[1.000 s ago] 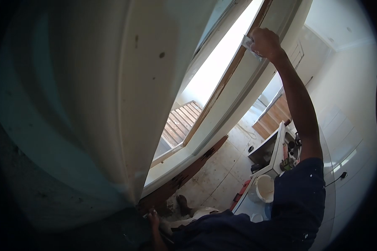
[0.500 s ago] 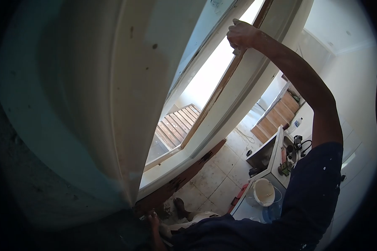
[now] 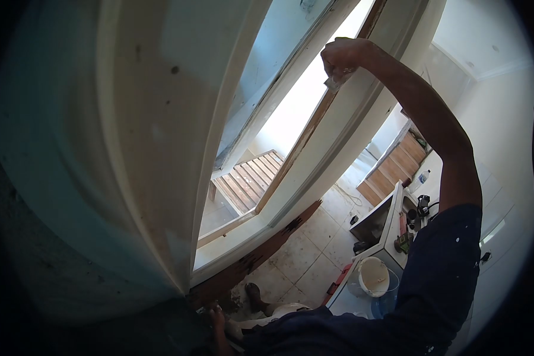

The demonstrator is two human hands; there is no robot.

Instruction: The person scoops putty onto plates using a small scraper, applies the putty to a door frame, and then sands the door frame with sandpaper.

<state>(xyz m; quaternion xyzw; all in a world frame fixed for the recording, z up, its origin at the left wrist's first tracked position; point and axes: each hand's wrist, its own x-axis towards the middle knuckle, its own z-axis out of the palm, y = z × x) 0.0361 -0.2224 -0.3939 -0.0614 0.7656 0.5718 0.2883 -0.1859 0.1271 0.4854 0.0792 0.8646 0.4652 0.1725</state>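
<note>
My right hand [image 3: 343, 58] is raised to the window frame, its fingers closed around a small flat scraper [image 3: 333, 83]. The scraper's pale, blade-like end lies at the brown bare edge [image 3: 305, 135] of the white-painted window frame [image 3: 332, 139]; most of it is hidden in the hand. Low in the view, my left hand [image 3: 217, 314] is in shadow near the bottom of the frame. Its fingers look curled, with a small light spot beside them, and what they hold cannot be made out.
A white bucket [image 3: 374, 276] with pale residue stands on a worktop beside a blue container [image 3: 384, 304]. Beyond it, a green power tool [image 3: 404, 242] lies near a sink [image 3: 377, 224]. A large painted panel [image 3: 178, 118] stands close at left. A slatted wooden bench [image 3: 249, 181] shows through the window.
My right hand has slid slightly down along the frame edge with the scraper, and its wrist is more bent. The view has shifted, showing more of the window. The left hand stays low.
</note>
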